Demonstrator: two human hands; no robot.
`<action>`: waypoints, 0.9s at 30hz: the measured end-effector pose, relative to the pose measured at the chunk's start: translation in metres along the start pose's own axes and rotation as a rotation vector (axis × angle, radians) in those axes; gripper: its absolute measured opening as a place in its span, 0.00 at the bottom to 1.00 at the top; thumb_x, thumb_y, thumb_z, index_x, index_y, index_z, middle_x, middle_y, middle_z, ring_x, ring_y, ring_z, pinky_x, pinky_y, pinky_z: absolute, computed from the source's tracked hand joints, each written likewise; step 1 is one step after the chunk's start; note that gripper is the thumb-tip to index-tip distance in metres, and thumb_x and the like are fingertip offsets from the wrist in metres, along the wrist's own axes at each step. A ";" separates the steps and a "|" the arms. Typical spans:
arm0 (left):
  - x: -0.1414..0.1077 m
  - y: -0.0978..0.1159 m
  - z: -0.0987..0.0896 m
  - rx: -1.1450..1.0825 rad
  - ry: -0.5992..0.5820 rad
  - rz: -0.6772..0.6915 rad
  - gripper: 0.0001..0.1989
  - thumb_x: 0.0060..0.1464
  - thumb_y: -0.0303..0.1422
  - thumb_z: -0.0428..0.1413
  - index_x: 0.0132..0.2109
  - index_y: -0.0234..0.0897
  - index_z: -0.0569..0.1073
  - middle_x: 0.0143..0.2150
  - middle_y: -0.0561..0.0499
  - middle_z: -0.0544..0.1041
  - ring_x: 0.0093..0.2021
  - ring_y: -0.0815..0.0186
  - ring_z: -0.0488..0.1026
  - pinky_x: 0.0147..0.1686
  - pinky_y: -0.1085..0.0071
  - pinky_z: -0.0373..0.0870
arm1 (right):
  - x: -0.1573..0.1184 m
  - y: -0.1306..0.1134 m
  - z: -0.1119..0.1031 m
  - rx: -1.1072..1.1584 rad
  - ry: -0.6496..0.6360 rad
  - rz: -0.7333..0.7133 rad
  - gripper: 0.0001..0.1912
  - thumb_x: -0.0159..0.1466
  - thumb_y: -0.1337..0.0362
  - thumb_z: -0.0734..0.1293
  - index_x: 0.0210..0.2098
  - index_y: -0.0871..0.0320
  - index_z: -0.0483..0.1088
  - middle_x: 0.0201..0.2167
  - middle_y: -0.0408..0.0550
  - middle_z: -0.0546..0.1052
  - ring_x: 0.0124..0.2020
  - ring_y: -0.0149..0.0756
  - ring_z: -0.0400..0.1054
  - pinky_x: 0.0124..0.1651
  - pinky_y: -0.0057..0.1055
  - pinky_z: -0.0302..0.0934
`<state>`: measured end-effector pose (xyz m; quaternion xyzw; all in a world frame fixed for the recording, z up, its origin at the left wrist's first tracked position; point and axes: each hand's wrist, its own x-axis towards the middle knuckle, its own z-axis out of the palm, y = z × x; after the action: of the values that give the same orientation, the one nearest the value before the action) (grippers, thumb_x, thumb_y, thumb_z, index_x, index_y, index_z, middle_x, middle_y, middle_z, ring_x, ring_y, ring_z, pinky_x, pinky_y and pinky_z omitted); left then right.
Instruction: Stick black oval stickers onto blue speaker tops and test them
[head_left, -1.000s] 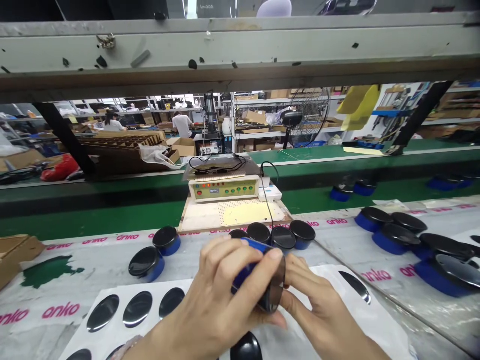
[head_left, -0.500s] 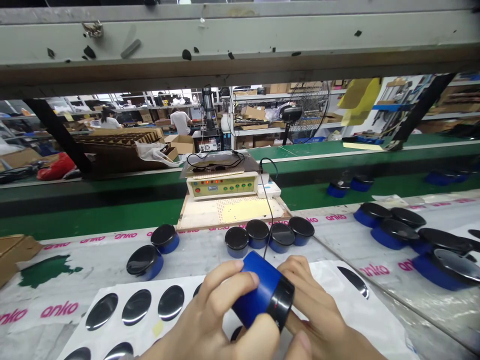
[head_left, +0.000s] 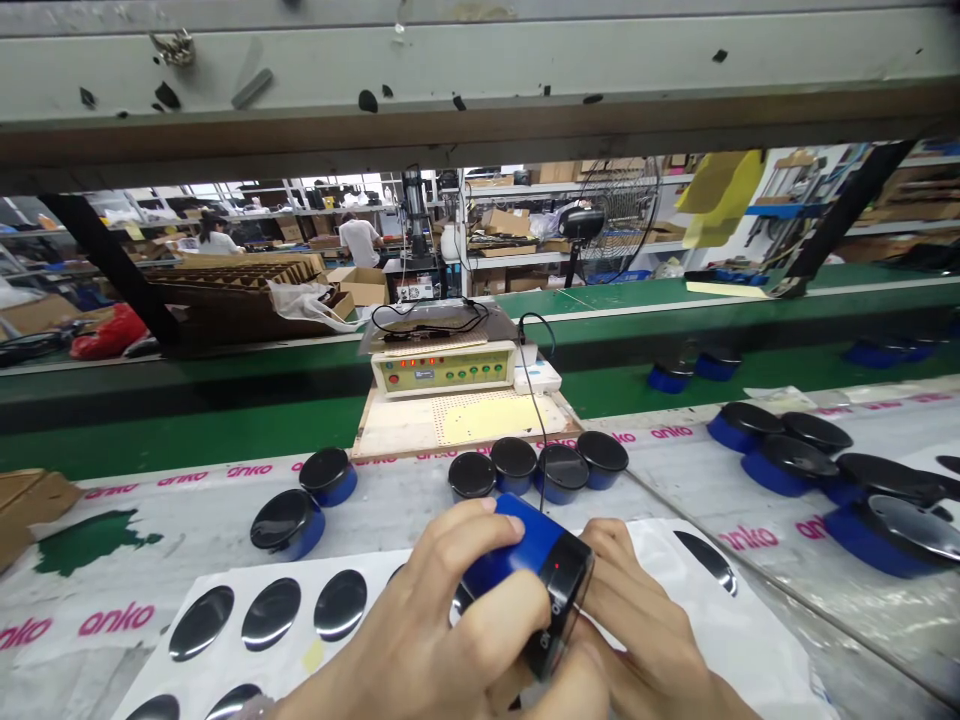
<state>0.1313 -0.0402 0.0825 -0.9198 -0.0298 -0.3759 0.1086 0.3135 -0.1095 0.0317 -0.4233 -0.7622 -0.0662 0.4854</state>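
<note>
A round blue-and-black device (head_left: 529, 540) is held up, tilted, above the sticker sheet at the bottom middle. My left hand (head_left: 442, 620) is closed around its blue body, with fingers on top and thumb low by the black end. White lettering and a small red dot show on the black band. Curled against the black end face are the fingers of my right hand (head_left: 637, 610); that face is turned away from me. Under my hands lies a white sheet (head_left: 401, 580) bearing black glossy round stickers (head_left: 271, 612), partly covered by my left forearm.
Several similar blue-and-black devices stand beyond my hands (head_left: 564, 472), at left (head_left: 286, 522) and at right (head_left: 787, 465). A control box (head_left: 450, 370) sits behind them on a board. A thin rod (head_left: 750, 565) crosses the right side; a green conveyor (head_left: 187, 410) runs behind. Two people are in the background.
The device has turned in my hands, so more of its black band and lettering faces me. Both hands stay on it; the view has shifted slightly.
</note>
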 end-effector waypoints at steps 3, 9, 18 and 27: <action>0.002 0.000 -0.001 0.043 -0.011 -0.010 0.09 0.46 0.21 0.60 0.31 0.40 0.71 0.37 0.52 0.58 0.46 0.60 0.64 0.52 0.59 0.71 | -0.001 0.000 0.001 -0.010 -0.025 -0.014 0.09 0.64 0.76 0.58 0.30 0.60 0.64 0.23 0.47 0.68 0.27 0.35 0.59 0.32 0.35 0.54; 0.004 0.002 0.011 0.041 0.161 -0.053 0.09 0.44 0.22 0.58 0.27 0.37 0.65 0.38 0.51 0.58 0.40 0.62 0.64 0.46 0.57 0.74 | 0.000 -0.002 0.000 -0.038 -0.024 -0.002 0.10 0.64 0.76 0.58 0.29 0.60 0.63 0.23 0.46 0.67 0.27 0.34 0.58 0.32 0.35 0.54; 0.003 -0.002 0.009 -0.036 -0.030 -0.148 0.22 0.49 0.28 0.61 0.52 0.36 0.67 0.47 0.45 0.64 0.47 0.59 0.67 0.47 0.63 0.73 | 0.003 0.004 -0.013 -0.127 -0.150 -0.065 0.08 0.65 0.75 0.58 0.31 0.60 0.63 0.23 0.45 0.65 0.28 0.34 0.57 0.35 0.36 0.55; -0.022 -0.036 0.024 0.006 -0.061 -0.516 0.25 0.47 0.34 0.59 0.52 0.36 0.64 0.46 0.43 0.72 0.45 0.56 0.73 0.44 0.62 0.74 | -0.012 0.029 -0.067 -0.404 -0.064 0.133 0.12 0.69 0.62 0.59 0.31 0.55 0.70 0.18 0.40 0.66 0.22 0.32 0.59 0.32 0.34 0.55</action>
<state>0.1275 0.0012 0.0567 -0.8924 -0.2678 -0.3629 0.0111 0.3818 -0.1321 0.0481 -0.5634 -0.7186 -0.1722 0.3696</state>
